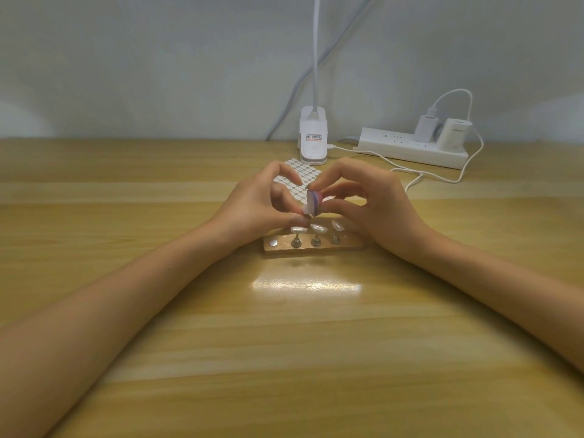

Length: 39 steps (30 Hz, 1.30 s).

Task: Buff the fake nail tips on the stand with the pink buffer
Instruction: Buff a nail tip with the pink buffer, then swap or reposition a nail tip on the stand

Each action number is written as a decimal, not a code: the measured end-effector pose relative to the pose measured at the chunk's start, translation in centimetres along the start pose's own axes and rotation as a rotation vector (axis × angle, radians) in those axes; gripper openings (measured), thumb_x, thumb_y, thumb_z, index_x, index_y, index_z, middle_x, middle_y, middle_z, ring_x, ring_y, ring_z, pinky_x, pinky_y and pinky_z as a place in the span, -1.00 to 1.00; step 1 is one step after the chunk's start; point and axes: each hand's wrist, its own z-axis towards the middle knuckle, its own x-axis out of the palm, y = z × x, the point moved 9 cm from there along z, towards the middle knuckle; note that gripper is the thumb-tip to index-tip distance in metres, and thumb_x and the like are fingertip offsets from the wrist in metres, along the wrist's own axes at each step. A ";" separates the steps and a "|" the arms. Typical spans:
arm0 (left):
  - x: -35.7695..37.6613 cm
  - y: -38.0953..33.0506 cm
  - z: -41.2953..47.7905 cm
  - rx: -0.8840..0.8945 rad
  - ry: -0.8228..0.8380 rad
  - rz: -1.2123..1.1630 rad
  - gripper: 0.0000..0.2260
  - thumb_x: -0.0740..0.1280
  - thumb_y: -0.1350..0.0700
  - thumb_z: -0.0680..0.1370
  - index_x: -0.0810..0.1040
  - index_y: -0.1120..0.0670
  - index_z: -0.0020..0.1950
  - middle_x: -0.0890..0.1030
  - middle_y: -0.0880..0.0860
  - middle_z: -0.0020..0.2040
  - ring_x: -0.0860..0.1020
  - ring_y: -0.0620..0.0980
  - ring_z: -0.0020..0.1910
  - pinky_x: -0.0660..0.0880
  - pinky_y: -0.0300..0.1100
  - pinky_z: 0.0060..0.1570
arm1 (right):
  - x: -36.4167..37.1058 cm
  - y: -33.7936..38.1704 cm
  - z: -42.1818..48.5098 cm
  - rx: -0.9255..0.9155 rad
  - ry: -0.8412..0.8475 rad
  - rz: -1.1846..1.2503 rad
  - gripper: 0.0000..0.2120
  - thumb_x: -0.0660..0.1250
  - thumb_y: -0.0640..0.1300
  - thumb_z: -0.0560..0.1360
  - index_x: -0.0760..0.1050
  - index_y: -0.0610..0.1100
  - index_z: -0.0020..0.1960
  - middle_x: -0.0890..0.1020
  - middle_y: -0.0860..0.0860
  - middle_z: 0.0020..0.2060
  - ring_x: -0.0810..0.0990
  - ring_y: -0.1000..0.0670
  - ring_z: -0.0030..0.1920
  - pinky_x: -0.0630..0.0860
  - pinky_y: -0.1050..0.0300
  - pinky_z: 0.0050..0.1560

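Both hands are raised just above the wooden stand (313,248), which lies on the worktop (284,343) near its middle. Right hand (373,203): thumb and fingers pinched on the pink buffer (315,202), seen nearly end-on, so only its pink edge with a purple band shows; its full length is hidden behind the fingers. Left hand (262,203): fingers closed on a single nail tip (306,210), pressed against the buffer's lower end (whether its peg is also in the grip cannot be made out). Three more nail tips (316,228) sit on metal pegs in the stand; a bare metal disc (273,243) marks the leftmost position. The stand's right end is partly covered by the right hand. Behind the hands lies a sheet of white oval stickers (300,175), its near part hidden. Further back: the base of a white clip lamp (313,140), its neck cut off at the top edge, and a power strip (410,147) with two plugs. Label text on the lamp is too small to read.
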 end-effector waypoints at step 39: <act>-1.4 0.2 -2.3 0.080 0.421 -0.162 -0.49 0.50 0.33 0.46 0.48 0.01 0.32 0.67 0.03 -0.19 0.69 -0.01 -0.09 0.59 -0.23 -0.06 | -1.2 -0.7 -0.5 0.033 -0.027 0.027 -0.65 0.36 0.07 0.45 0.60 -0.16 0.10 0.66 0.09 0.05 0.68 0.09 -0.02 0.63 -0.01 -0.03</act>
